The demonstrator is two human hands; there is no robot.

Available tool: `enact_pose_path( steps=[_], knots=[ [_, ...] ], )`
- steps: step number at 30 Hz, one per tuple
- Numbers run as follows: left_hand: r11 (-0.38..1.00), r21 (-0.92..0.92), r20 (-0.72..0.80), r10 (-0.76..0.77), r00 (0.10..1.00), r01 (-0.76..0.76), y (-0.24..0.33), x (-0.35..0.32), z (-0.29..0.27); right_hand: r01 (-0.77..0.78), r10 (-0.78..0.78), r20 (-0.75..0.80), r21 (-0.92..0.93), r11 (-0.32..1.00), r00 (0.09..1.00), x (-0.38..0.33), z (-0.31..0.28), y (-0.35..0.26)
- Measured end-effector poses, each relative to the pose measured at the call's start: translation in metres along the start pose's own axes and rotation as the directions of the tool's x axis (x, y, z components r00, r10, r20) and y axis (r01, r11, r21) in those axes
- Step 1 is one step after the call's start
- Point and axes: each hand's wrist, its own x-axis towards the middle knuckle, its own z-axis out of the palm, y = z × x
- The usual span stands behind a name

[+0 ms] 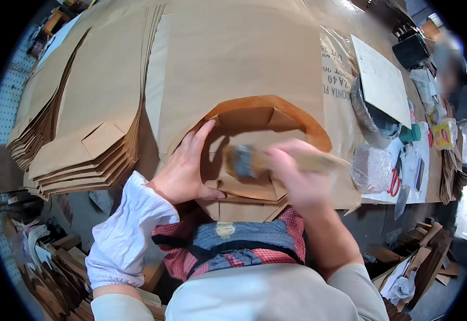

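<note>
Nearest, the left hand [182, 168], in a white checked sleeve cover [123, 235], lies flat with fingers spread on the folded bottom of a brown paper bag [244, 187], pinning it to the table edge just in front of the person. Beside it the right hand [298, 182] is closed around the handle of a brush [260, 160], whose long axis runs nearly level across the view, bristle end pointing to the person's left over the bag's folded flaps. Both brush and right hand are smeared by motion, so the bristles and the exact grip are hard to make out. The bag's body is hidden under a brown sheet with an arched cut-out [276, 107] that frames the flaps. Farther left, a fanned stack of flat bags [83, 139] lies on the table. Farther right stand a round tub [375, 120] half covered by a pale board [383, 80], with red-handled scissors [395, 182] nearby, partly obscured by plastic.
</note>
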Motion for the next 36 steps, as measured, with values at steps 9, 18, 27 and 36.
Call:
enact_pose_path(
  steps=[9,18,27,36],
  knots=[
    [0.999,0.038,0.012,-0.002,1.0,0.001,-0.002,0.006,0.011,-0.143,0.126,0.201,0.073,0.987,0.971,0.006,0.035,0.046],
    [0.993,0.11,0.01,-0.046,0.999,0.045,0.001,0.005,0.01,0.102,-0.084,0.057,-0.468,0.878,0.995,0.005,-0.047,0.037],
    [0.924,0.359,0.146,0.088,0.985,-0.135,-0.015,0.003,-0.001,0.564,-0.336,0.551,-0.318,0.762,0.764,0.03,-0.047,0.001],
    [0.975,0.216,0.184,-0.091,0.979,0.05,-0.009,0.005,-0.002,0.357,-0.135,0.471,-0.423,0.833,0.872,0.048,-0.035,0.006]
  ],
)
